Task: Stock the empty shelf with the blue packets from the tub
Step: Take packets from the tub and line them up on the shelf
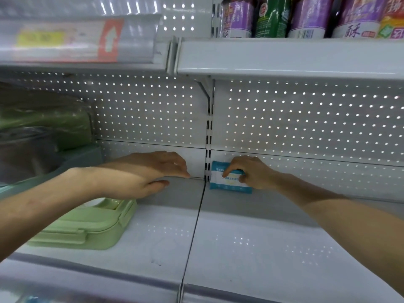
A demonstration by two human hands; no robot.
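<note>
Right hand, fingers pinching the blue packet, stands it upright in the back left corner of the empty shelf, so a row can start there. Left hand, loosely spread and empty, hovers near the green container.

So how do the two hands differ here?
The right hand grips the blue packet at the back of the right shelf bay; the left hand holds nothing. The right hand's fingers curl onto the packet; the left hand's are stretched out, hovering by the lunchbox. Both reach to the back panel.
</note>
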